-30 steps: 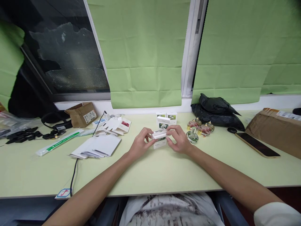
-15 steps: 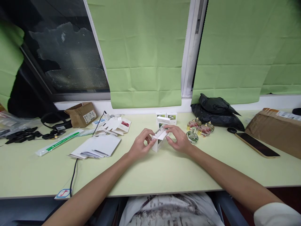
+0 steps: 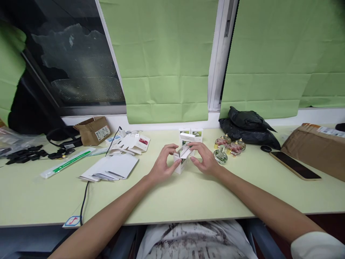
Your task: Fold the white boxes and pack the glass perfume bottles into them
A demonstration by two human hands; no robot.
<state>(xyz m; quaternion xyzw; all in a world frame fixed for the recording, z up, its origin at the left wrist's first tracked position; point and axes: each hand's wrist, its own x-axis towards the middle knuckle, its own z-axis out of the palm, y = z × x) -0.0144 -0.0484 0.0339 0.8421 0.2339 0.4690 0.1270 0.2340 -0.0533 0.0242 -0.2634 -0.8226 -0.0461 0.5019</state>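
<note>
A small white carton (image 3: pixel 177 166) with a green printed picture stands on the table between my hands, its top flaps up. My left hand (image 3: pixel 165 163) grips its left side, thumb at the near top edge and fingers curled behind. My right hand (image 3: pixel 204 158) pinches the carton's top flap at the right, the fingertips over it and the thumb lower down. Just behind are more small white cartons (image 3: pixel 197 133) with plant pictures. Right of my right hand stands a green glass perfume bottle (image 3: pixel 221 157), beside several pink and gold bottles (image 3: pixel 235 147).
Flattened white cartons (image 3: pixel 115 166) lie to the left, near a black cable (image 3: pixel 84 201) and a green-and-white plastic sleeve (image 3: pixel 67 163). A brown box (image 3: pixel 94 132) stands behind them. On the right are a phone (image 3: pixel 295 165), black bags (image 3: pixel 248 129) and a large brown parcel (image 3: pixel 315 151).
My left thumb has shifted slightly right and up along the carton's near edge, and its fingers have straightened a little. The carton stays in place; my right hand has barely moved.
</note>
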